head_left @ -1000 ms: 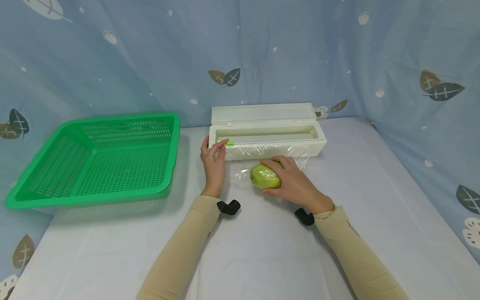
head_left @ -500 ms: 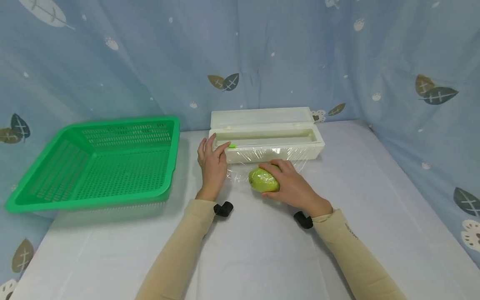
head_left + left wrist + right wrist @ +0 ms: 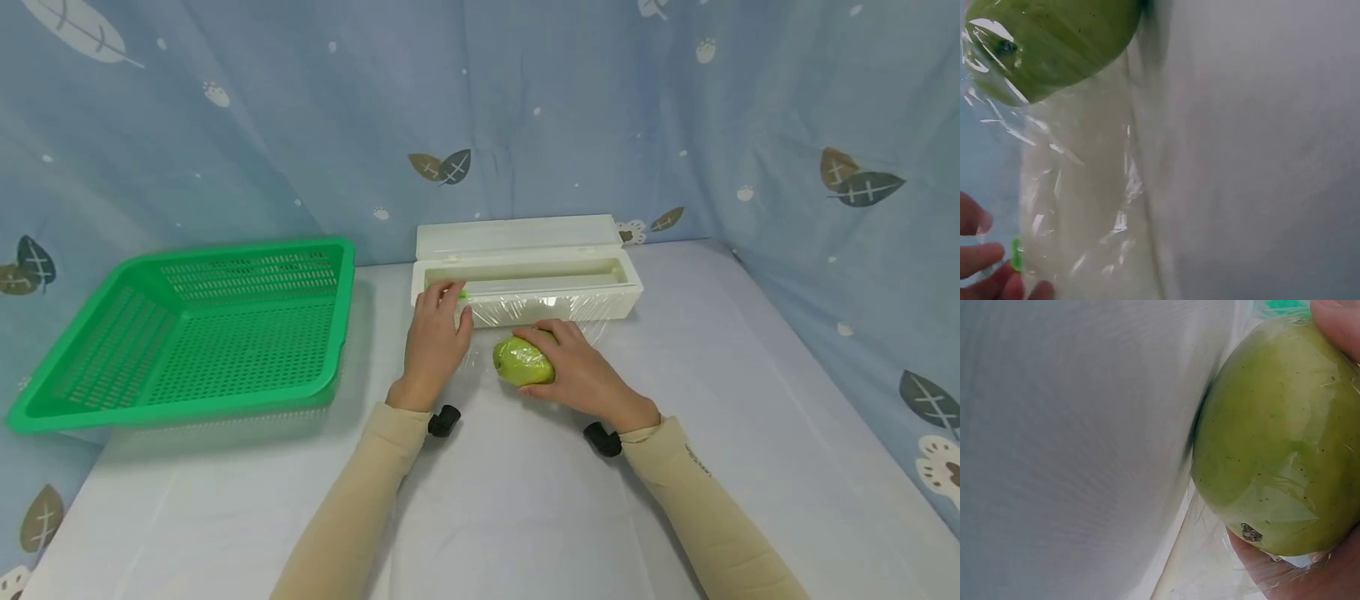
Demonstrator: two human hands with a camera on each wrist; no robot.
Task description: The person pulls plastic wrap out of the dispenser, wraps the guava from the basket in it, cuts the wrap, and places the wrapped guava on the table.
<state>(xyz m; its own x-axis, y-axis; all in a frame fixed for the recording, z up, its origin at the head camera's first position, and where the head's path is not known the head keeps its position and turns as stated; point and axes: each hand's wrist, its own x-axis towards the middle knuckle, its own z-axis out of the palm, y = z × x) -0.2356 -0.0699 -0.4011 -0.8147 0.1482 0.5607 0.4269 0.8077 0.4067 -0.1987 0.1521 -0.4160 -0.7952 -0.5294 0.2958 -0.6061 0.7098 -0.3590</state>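
Note:
My right hand (image 3: pixel 581 375) grips an oval green fruit (image 3: pixel 517 360) from the right, low over the table. Clear cling film (image 3: pixel 1072 206) lies over the fruit's skin and stretches to a white cling film dispenser box (image 3: pixel 558 308), whose lid (image 3: pixel 517 237) is raised. At the box's left front edge my left hand (image 3: pixel 435 342) reaches its fingers over the rim beside a small green slider (image 3: pixel 463 294), the thumb apart in front. In the left wrist view the fingertips are right by the slider (image 3: pixel 1016 253). The right wrist view shows the fruit (image 3: pixel 1279 444) between thumb and fingers.
A green perforated plastic basket (image 3: pixel 341 333) stands on the left of the white-covered table (image 3: pixel 510 517). Behind the box hangs a blue curtain (image 3: pixel 517 108) with leaf prints, close to its raised lid.
My left hand has shifted slightly right along the box's front edge, its fingers now over the rim near the slider. The right hand keeps its grip on the fruit, almost still.

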